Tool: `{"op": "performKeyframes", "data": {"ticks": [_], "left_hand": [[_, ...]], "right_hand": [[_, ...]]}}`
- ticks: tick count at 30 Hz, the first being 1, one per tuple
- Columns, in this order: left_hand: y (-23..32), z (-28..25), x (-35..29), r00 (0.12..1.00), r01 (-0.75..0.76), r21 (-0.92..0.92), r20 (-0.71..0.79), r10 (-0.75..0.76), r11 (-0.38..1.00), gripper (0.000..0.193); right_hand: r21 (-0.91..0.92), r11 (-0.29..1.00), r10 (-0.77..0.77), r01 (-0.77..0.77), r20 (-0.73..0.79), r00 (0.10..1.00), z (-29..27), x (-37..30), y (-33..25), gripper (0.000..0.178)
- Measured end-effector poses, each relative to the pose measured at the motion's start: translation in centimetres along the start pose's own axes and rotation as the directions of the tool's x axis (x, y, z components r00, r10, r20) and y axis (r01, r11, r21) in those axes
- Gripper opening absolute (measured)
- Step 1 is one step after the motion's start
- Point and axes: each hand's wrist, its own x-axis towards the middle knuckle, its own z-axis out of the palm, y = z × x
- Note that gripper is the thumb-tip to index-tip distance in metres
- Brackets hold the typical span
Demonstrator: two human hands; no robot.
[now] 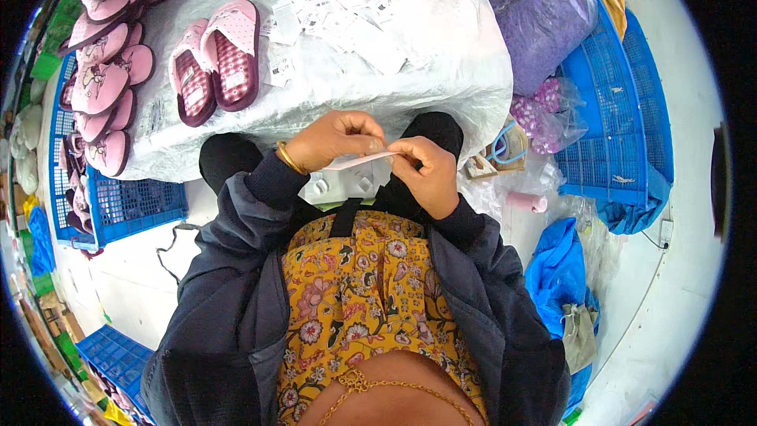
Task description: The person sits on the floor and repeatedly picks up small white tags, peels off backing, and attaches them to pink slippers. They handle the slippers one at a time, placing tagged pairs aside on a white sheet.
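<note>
Between my two hands, above my lap, is a thin pale pinkish-white strip; its exact kind is hard to make out. My left hand is closed with its fingertips on the strip's far side. My right hand pinches the strip's right end between thumb and fingers. Ahead and to the left, a pair of pink slippers with checked insoles lies on the table covered in clear plastic. Small printed white paper tags are spread over the table's middle.
Many pink slippers are stacked at the left, some in a blue crate. On the right are a purple bundle in plastic, blue crates, an open cardboard box and a blue bag.
</note>
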Motion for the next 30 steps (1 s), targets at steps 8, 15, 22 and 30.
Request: {"op": "performKeyframes", "data": {"ticks": [8, 15, 22, 30], "left_hand": [[0.6, 2.0, -1.1, 0.891, -0.233, 0.800, -0.052, 0.450, 0.553, 0.013], [2.6, 1.5, -2.9, 0.816, -0.219, 0.845, -0.115, 0.566, 0.487, 0.008], [3.4, 0.5, -2.4, 0.800, -0.192, 0.826, -0.181, 0.573, 0.530, 0.010], [7.6, -11.8, 2.3, 0.614, 0.317, 0.947, -0.248, 0.750, 0.054, 0.046]], "right_hand": [[0.064, 0.992, 0.108, -0.111, 0.052, 0.993, 0.7, 0.1, -0.3, 0.015], [0.007, 1.000, -0.017, 0.016, 0.097, 0.995, -0.9, 3.2, -1.9, 0.022], [0.097, 0.984, 0.124, -0.147, 0.211, 0.970, 1.0, 4.7, -2.2, 0.016], [0.096, 0.995, -0.003, -0.015, 0.184, 0.983, 1.5, 5.2, -0.8, 0.010]]}}
